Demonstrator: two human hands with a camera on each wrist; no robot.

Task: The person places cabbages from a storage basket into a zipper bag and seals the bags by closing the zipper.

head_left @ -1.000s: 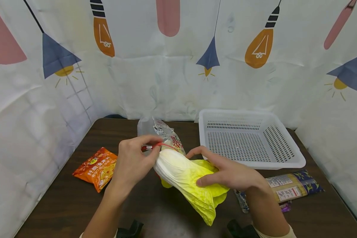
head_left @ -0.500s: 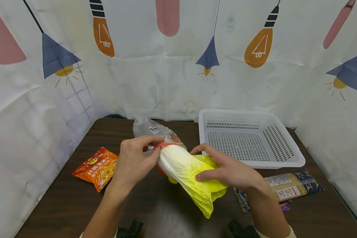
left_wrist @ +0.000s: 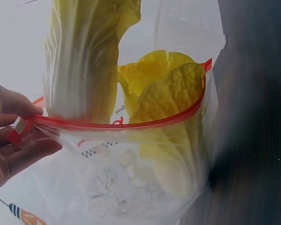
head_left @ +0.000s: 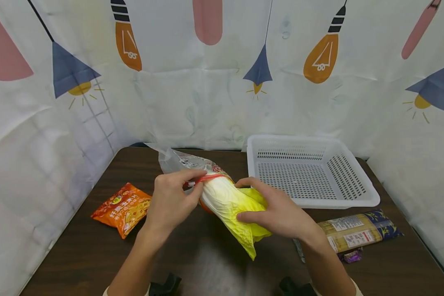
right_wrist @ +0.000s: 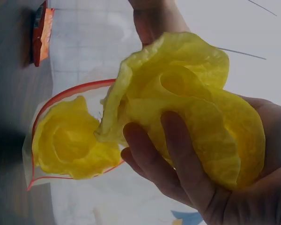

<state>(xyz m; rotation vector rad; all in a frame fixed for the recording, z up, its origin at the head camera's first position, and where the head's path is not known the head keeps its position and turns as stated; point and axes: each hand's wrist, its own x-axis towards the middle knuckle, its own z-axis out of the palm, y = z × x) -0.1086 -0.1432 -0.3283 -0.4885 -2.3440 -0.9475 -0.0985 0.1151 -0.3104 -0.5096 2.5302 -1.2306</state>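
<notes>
The left hand [head_left: 175,199] pinches the red zip edge [left_wrist: 145,124] of a clear zip bag [head_left: 170,160], while the right hand's fingers curl round the leafy end of a napa cabbage [head_left: 225,205], tilted with its white base at the bag's mouth. A second napa cabbage [left_wrist: 168,96] sits inside the bag. On the worktop [head_left: 74,259], a white perforated basket [head_left: 314,204] stands beyond the right hand [head_left: 275,211], and an orange snack packet [head_left: 120,207] lies beside the left.
</notes>
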